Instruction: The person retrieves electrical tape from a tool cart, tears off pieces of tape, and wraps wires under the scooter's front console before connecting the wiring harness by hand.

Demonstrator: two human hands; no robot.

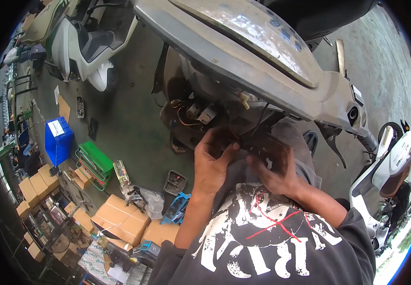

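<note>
A scooter [253,78] fills the upper middle, its dusty grey body slanting across, with loose orange wiring [181,116] and a metal component [208,115] exposed underneath. Just below that opening, the left hand [213,159] and right hand [277,171] face each other, with a dark part [262,144] between them, in front of the person's printed shirt [274,232]. The left thumb and fingers curve inward at its near edge; shadow hides the fingertips, so I can't tell whether they meet or grip. The right hand is bent around its other side, blurred, and whether its fingers are clamped on it can't be told either. On the floor to the left are a shallow tray [175,182], a cardboard box [120,217], a green crate [95,159] and a blue bin [58,142]
</note>
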